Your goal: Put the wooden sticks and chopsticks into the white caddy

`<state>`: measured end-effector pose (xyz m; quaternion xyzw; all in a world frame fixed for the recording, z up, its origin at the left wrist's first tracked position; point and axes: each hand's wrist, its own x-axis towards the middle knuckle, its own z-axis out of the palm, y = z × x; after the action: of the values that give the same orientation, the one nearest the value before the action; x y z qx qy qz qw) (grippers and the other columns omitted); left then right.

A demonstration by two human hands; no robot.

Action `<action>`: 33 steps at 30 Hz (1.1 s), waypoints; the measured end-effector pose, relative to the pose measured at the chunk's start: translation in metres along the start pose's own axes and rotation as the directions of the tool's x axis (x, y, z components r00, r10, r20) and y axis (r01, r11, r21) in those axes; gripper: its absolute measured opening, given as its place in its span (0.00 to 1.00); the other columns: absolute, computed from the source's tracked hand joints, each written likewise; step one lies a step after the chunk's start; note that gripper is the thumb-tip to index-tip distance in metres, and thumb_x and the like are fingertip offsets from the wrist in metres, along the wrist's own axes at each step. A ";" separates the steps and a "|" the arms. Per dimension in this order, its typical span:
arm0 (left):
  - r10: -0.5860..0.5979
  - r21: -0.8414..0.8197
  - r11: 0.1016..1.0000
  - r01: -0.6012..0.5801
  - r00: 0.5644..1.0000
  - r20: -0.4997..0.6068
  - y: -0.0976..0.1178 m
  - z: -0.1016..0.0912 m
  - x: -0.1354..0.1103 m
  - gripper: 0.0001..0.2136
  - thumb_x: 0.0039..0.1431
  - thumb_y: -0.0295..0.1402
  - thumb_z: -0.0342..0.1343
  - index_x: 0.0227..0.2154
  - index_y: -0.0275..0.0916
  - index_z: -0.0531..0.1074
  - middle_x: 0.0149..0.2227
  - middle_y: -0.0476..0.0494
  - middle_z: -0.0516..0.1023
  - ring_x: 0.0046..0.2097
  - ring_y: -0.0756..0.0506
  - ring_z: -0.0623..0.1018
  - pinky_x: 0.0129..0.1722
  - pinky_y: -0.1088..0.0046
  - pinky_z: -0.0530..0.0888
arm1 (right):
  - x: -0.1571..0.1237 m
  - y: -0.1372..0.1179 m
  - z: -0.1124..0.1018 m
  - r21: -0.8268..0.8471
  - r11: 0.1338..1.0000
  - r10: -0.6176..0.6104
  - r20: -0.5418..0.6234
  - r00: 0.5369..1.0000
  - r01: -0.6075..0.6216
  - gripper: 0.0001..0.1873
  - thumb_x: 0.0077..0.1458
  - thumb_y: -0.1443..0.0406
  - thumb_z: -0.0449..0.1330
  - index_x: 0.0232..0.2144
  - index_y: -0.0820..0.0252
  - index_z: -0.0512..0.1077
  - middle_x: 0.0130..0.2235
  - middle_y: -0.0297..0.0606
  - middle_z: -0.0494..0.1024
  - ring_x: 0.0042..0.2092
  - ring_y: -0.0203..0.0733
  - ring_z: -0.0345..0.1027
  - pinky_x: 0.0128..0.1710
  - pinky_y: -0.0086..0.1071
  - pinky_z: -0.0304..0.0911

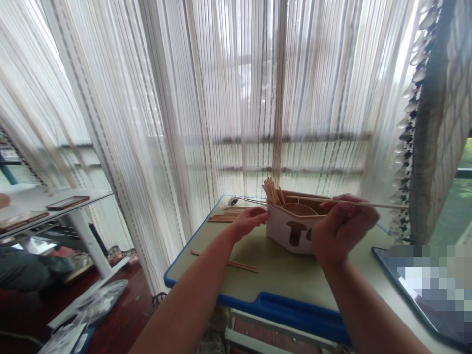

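A box (277,227) with pale outer walls, a brown inside and cut-out shapes in its front stands on the table. Several wooden chopsticks (271,191) rise from its left compartment. My right hand (344,227) is closed on a single chopstick (389,205), held nearly level above the box's right part. My left hand (251,220) is open, with its fingertips at the box's left wall; whether they press on it I cannot tell. Left of the box, more chopsticks (224,217) lie in a row beside a metal ladle (233,200). A loose pair (241,266) lies nearer me, partly behind my left forearm.
The table (287,275) has a blue raised edge. At the right is a dark-framed tablet-like panel (401,290), partly pixelated. Sheer striped curtains (250,98) hang behind. Another white table (96,195) stands at the left, with plastic-wrapped things (99,305) on the floor.
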<state>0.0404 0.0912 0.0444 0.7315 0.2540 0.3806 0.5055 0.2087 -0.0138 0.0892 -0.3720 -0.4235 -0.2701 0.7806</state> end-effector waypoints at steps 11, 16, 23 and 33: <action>-0.081 -0.071 0.994 0.080 0.997 -0.011 -0.007 0.004 0.002 0.24 0.45 0.43 0.65 0.43 0.38 0.69 0.42 0.41 0.72 0.41 0.47 0.73 0.37 0.71 0.67 | 0.006 0.018 0.003 -0.270 0.963 0.057 0.254 0.965 0.014 0.10 0.59 0.59 0.52 0.34 0.60 0.67 0.36 0.43 0.74 0.36 0.42 0.64 0.38 0.37 0.59; -0.075 -0.115 0.990 0.078 0.997 0.029 -0.007 0.004 0.002 0.26 0.44 0.43 0.66 0.46 0.39 0.68 0.48 0.38 0.71 0.44 0.45 0.73 0.39 0.69 0.67 | 0.003 0.021 0.005 -0.378 0.920 0.083 0.442 0.893 0.102 0.13 0.60 0.59 0.50 0.32 0.60 0.70 0.30 0.41 0.75 0.35 0.43 0.64 0.38 0.36 0.55; -0.085 -0.094 0.992 0.087 0.996 0.025 -0.005 0.005 0.001 0.23 0.45 0.41 0.65 0.45 0.40 0.69 0.47 0.39 0.72 0.44 0.45 0.74 0.37 0.71 0.67 | 0.002 0.019 0.003 -0.424 0.889 0.044 0.455 0.889 0.173 0.16 0.61 0.58 0.48 0.31 0.60 0.71 0.28 0.42 0.76 0.33 0.43 0.65 0.35 0.34 0.53; -0.095 -0.113 0.989 0.095 0.995 0.006 -0.004 0.009 0.000 0.23 0.43 0.39 0.67 0.42 0.38 0.70 0.45 0.40 0.73 0.41 0.47 0.74 0.37 0.72 0.69 | 0.000 0.023 0.004 -0.428 0.830 -0.065 0.565 0.822 0.359 0.15 0.60 0.59 0.50 0.34 0.59 0.73 0.34 0.41 0.78 0.38 0.43 0.67 0.40 0.36 0.55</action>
<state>0.0479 0.0876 0.0393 0.6888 0.2666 0.3696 0.5638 0.2236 0.0024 0.0828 -0.5753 -0.5730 -0.3491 0.4679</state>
